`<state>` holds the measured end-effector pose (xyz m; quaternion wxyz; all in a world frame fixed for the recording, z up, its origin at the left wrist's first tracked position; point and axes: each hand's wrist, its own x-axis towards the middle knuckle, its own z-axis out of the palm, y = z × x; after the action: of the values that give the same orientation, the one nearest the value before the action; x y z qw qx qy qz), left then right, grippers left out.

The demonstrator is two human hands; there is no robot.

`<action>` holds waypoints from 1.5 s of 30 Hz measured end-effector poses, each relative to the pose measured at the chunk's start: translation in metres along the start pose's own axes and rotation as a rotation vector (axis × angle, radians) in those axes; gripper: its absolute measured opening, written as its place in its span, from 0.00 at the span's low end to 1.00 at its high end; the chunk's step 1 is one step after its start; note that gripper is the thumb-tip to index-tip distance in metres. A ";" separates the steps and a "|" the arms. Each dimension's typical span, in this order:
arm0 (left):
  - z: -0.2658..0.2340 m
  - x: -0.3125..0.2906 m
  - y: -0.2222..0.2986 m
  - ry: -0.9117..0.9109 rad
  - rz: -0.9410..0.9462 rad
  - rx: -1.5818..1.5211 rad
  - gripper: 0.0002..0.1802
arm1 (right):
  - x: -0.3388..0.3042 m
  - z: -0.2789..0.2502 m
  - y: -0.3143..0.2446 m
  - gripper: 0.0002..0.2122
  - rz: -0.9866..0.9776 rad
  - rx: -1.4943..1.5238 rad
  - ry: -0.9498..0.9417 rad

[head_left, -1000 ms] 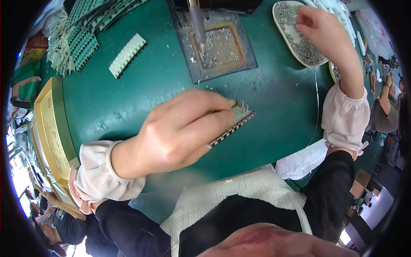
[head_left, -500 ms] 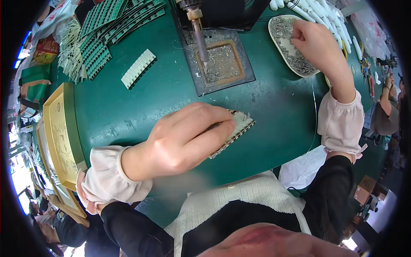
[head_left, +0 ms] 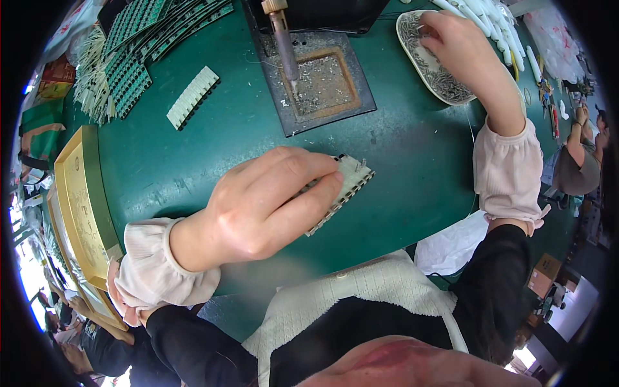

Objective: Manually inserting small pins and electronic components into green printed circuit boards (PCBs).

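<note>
My left hand (head_left: 264,203) is closed on a small pale circuit board strip (head_left: 353,175) with a dark notched edge, holding it low over the green tabletop. A few thin metal pins or leads stick up near the board's far corner; my fingers cover much of its surface. To the right, my right hand (head_left: 464,55) is bent over a shallow pale dish (head_left: 456,100) full of small grey metal pieces (head_left: 422,61). Its thumb and fingers are curled together at the dish, and whatever lies between the fingertips is too small to make out.
A soldering iron (head_left: 284,51) points down over a metal tray (head_left: 351,106) with solder crumbs. Another pale board strip (head_left: 193,97) lies left of it. Stacked green boards (head_left: 132,71) stand far left, a gold box (head_left: 84,206) nearer, white tubes (head_left: 474,16) far right. Other people sit at both sides.
The whole view has shifted slightly, so everything appears a little further left and mostly higher. My left hand still grips the board strip, and my right hand stays at the dish.
</note>
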<state>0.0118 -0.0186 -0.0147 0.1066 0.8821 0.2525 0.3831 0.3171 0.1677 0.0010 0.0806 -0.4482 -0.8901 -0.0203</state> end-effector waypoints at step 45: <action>-0.010 0.002 0.001 -0.003 0.039 -0.097 0.17 | -0.024 -0.020 -0.110 0.10 -0.155 1.255 -0.562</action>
<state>0.0062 -0.0180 -0.0066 0.1419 0.8813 0.2164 0.3955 0.2454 0.0807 0.0213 0.0894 -0.2403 -0.7502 0.6095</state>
